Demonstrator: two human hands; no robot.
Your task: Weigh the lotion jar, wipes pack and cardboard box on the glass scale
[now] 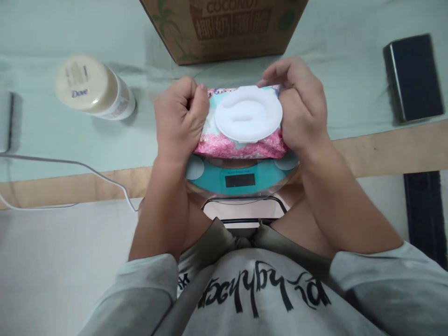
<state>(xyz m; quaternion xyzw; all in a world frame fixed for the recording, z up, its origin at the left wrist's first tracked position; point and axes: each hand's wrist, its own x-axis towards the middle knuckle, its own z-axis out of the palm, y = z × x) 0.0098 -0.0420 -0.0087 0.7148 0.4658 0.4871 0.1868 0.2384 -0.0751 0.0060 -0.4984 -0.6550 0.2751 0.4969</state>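
A pink and pale blue pack of wet wipes (227, 145) with a closed white oval lid (249, 114) is held level between both hands. My left hand (182, 116) grips its left end, fingers curled and thumb on top. At the other end, my right hand (304, 107) has its fingers wrapped round the side, the index finger bent over the far corner. Just below the pack in view is a teal bathroom scale (210, 179) with a dark display, partly hidden by the pack. Whether the pack touches the scale I cannot tell.
A brown cardboard box (227, 46) stands beyond the hands. To the left are a cream Dove jar (94, 88), a white cable (87, 166) and part of a grey object (5, 121). A dark box (415, 79) lies on the right. Pale green cloth (357, 74) covers the table.
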